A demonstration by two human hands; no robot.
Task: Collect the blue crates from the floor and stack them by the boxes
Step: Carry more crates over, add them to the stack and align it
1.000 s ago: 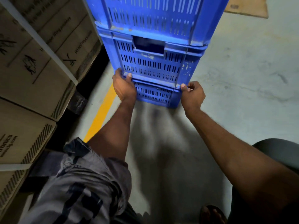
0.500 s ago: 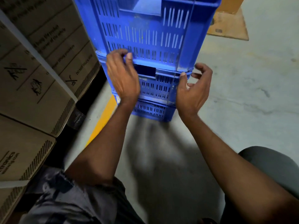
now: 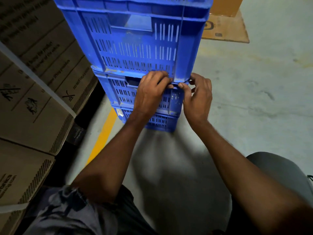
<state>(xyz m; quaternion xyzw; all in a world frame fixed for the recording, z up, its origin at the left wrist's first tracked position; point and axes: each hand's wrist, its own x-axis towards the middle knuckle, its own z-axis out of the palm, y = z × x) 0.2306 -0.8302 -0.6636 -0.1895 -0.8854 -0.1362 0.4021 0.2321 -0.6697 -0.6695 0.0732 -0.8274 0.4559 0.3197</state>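
A stack of blue slotted plastic crates stands on a grey concrete floor, seen from above by the person facing it. At least three crates show, one on another; the top of the stack runs out of view. The stack sits just beside a wall of brown printed cardboard boxes on the left, with a yellow painted floor line running between boxes and crates.

Both bare hands meet at the near right corner of the stack, at the seam where an upper crate sits on the one below. The left hand lies over the front face of the lower crate, fingers curled in a closed grip on its rim. The right hand is at the corner itself, thumb and forefinger pinching the same rim, the other fingers loosely spread.

A flattened brown cardboard sheet lies on the floor behind the stack, to the right.
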